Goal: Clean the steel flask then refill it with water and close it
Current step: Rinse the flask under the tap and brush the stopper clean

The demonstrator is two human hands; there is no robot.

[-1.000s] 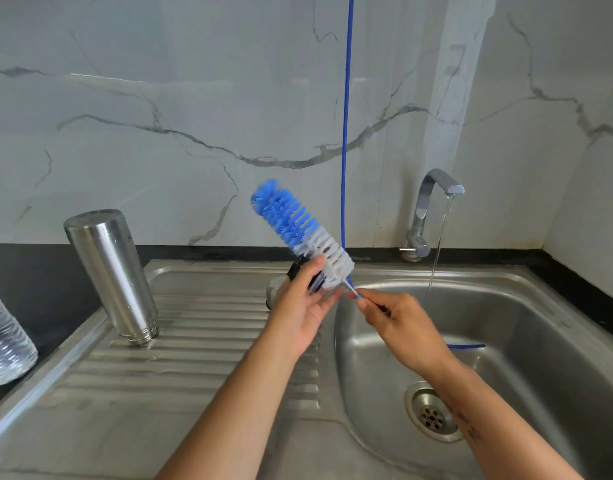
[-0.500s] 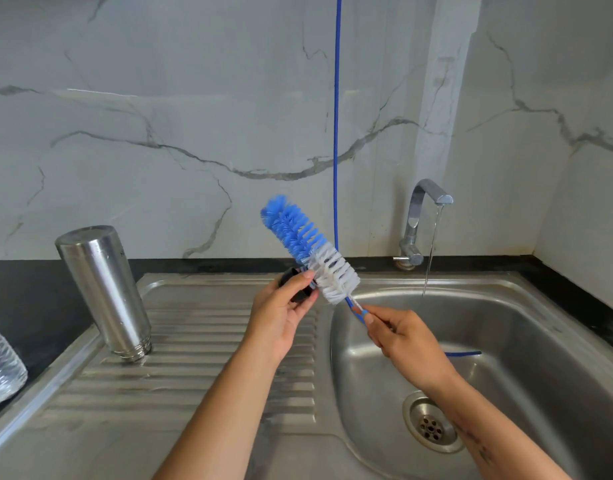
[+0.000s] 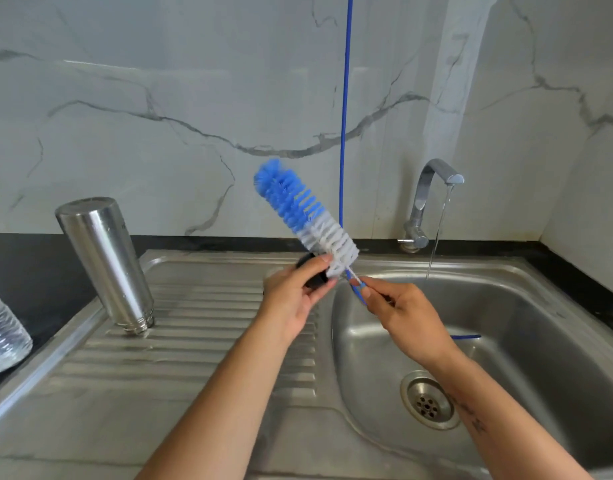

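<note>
Above sink edge | my left hand (image 3: 291, 299) keeps holding small black cap (image 3: 312, 277), right hand (image 3: 407, 315) pinching blue-white bristle bottle brush (image 3: 307, 216) | brush lifted slightly; cap scrubbing goes on, I judge

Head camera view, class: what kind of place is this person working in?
Most likely a home kitchen: a steel sink with ribbed drainboard, a running tap, and a marble-look wall.

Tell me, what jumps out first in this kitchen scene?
The blue-and-white bottle brush, held up above the sink's edge by the right hand while the left hand holds a black cap against it. Next, the steel flask standing upside down on the drainboard, and the tap running.
</note>
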